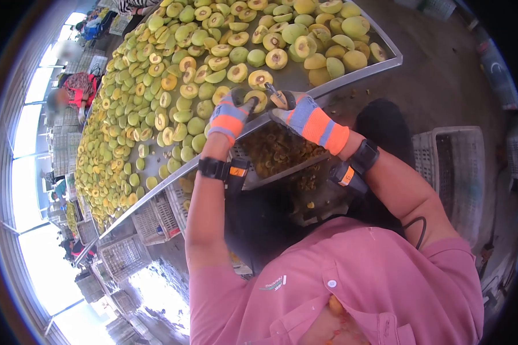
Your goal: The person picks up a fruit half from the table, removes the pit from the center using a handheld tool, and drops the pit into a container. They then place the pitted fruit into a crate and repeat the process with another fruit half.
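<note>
My left hand [230, 117], in an orange and grey-blue work glove with dark fingertips, is closed on a halved peach [258, 100] at the table's near edge. Its cut face is turned up and shows a brownish centre. In the same kind of glove, my right hand [309, 119] is wrapped round a small hand tool [278, 98] with a tan handle and a short metal end. The tool's tip is close to the fruit, and its exact shape is too small to make out. Many yellow-green peach halves [178, 63] cover the metal table [360, 73] beyond both hands.
Below the table edge, a crate [282, 154] holds brown pits and scraps. Plastic crates stand at my right [457, 172] and along the left side [124, 256]. Other people [79, 89] are at the table's far left. Scraps lie on the floor.
</note>
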`<state>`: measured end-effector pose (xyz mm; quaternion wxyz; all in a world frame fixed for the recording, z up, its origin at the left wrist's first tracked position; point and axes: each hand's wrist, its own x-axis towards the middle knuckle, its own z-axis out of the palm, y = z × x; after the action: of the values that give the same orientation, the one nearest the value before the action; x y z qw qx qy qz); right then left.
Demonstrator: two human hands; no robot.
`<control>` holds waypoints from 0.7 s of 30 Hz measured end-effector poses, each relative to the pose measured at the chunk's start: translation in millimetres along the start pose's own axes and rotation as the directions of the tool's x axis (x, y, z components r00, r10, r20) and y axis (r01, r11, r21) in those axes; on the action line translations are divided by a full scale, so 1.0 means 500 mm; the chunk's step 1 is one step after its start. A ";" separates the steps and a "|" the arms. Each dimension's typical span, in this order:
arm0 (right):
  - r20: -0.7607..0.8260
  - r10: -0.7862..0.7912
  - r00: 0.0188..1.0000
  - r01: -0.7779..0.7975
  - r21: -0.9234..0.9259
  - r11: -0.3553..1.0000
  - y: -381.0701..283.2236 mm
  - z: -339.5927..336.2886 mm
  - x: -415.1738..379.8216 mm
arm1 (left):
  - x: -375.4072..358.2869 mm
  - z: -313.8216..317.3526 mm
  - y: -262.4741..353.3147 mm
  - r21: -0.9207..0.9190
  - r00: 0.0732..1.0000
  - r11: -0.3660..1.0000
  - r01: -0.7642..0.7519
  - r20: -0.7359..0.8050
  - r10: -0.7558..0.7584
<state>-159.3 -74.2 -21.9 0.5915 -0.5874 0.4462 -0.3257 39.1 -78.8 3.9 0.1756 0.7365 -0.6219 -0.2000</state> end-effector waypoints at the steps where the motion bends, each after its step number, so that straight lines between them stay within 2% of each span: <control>1: 0.003 0.020 1.000 -0.020 0.050 0.999 -0.008 -0.007 0.000 | 0.026 0.030 -0.005 0.031 0.999 1.000 0.001 0.054 -0.003; 2: 0.010 0.042 0.999 -0.043 0.098 0.994 -0.011 -0.012 -0.001 | 0.045 0.059 -0.015 0.062 0.994 0.998 0.005 0.107 -0.011; 3: 0.003 0.044 0.999 -0.044 0.077 0.996 -0.005 -0.012 0.003 | 0.058 0.071 -0.025 -0.051 0.980 0.998 0.042 0.195 -0.032; 6: 0.008 0.051 0.999 -0.051 0.029 0.998 0.005 -0.006 0.004 | 0.040 0.105 -0.045 -0.261 0.999 0.965 0.018 0.054 -0.004; 7: 0.023 0.051 0.998 -0.051 0.017 0.999 0.005 -0.008 0.005 | 0.030 0.105 -0.053 -0.428 0.999 0.903 0.047 0.016 -0.045; 9: 0.030 0.019 0.999 -0.017 -0.066 0.998 0.006 -0.008 0.004 | 0.009 0.078 -0.031 -0.718 0.989 0.693 0.061 -0.049 -0.137; 11: 0.033 -0.045 0.998 0.051 -0.201 0.978 0.006 0.003 -0.001 | -0.023 0.042 -0.008 -0.868 0.987 0.489 0.084 0.005 -0.162; 13: 0.099 -0.022 0.995 0.026 -0.041 0.999 -0.013 0.012 -0.015 | -0.075 0.000 0.045 -0.951 0.976 0.282 0.124 0.066 -0.206; 14: 0.130 -0.012 0.991 0.008 0.038 0.999 -0.023 0.013 -0.021 | -0.082 0.003 0.036 -0.856 0.991 0.511 -0.075 -0.121 -0.058; 15: 0.170 0.020 0.985 -0.032 0.069 0.997 -0.029 0.014 -0.024 | -0.089 0.015 0.021 -0.682 0.956 0.676 -0.279 -0.262 0.131; 17: 0.255 0.086 0.963 -0.120 0.122 0.985 -0.036 0.023 -0.030 | -0.100 0.031 0.003 -0.695 0.946 0.645 -0.319 -0.273 0.174; 18: 0.251 0.120 0.961 -0.145 0.086 0.986 -0.035 0.029 -0.030 | -0.105 0.038 -0.003 -0.701 0.940 0.628 -0.338 -0.278 0.196; 20: 0.240 0.183 0.953 -0.192 0.014 0.981 -0.029 0.041 -0.021 | -0.115 0.046 -0.002 -0.741 0.940 0.583 -0.334 -0.307 0.150; 21: 0.249 0.146 0.958 -0.155 0.017 0.988 -0.019 0.046 -0.016 | -0.121 0.045 0.003 -0.747 0.949 0.593 -0.301 -0.295 0.110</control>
<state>-140.3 -58.8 -13.4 0.6759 -0.5769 0.4066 -0.2122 17.4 -19.8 -10.1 0.5680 0.5255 -0.5299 -0.3471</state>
